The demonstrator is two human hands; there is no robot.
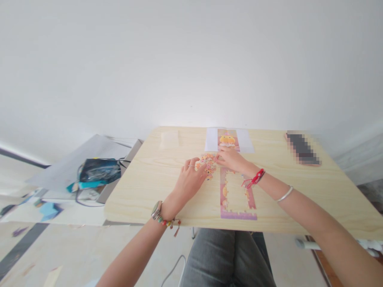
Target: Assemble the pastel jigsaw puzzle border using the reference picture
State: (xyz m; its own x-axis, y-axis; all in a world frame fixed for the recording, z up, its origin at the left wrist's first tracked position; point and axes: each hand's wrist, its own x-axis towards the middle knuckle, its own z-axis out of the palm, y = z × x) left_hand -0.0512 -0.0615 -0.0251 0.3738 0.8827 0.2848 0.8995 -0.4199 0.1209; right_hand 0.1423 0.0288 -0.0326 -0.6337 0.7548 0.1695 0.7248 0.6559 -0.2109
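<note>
Both forearms reach forward from the near edge and converge toward the middle. The left hand (189, 180) lies palm down with its fingers loosely spread and curled. The right hand (231, 159), slightly farther away, is also palm down, its fingers pointing left toward the other's fingertips.

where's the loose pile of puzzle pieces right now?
In the head view, the pile of loose pieces lies mid-table between the left hand and right hand, just left of the puzzle frame and below the reference picture.

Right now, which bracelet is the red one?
The red string bracelet on the right wrist; the silver bangle sits further up that arm, and the beaded one is opposite.
</note>
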